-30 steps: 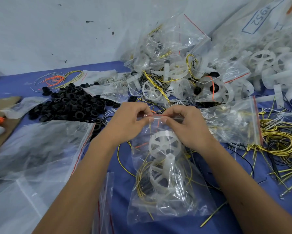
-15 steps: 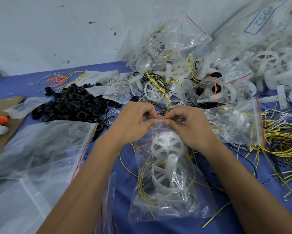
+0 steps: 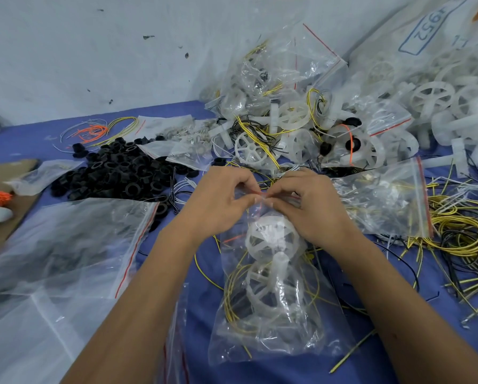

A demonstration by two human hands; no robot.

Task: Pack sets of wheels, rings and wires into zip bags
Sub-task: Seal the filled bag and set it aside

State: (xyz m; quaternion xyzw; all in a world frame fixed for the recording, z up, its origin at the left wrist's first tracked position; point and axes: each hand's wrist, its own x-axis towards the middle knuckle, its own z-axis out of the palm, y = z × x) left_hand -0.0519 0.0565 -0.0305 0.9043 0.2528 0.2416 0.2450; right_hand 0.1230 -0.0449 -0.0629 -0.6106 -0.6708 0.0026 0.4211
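A clear zip bag (image 3: 276,322) lies on the blue table in front of me. Inside it are white spoked wheels (image 3: 272,239) and yellow wires (image 3: 232,297). My left hand (image 3: 218,200) and my right hand (image 3: 307,206) meet at the bag's top edge. Both pinch its red zip strip (image 3: 261,193) between thumb and fingers. I cannot see any black ring inside the bag.
A heap of black rings (image 3: 118,173) lies at the back left. Filled bags and loose white wheels (image 3: 293,117) pile up at the back and right. Yellow and black wires (image 3: 465,234) tangle at the right. Large clear bags (image 3: 60,245) cover the left front.
My hands have drawn closer together along the bag's top edge until their fingertips meet. The bag itself stays in place.
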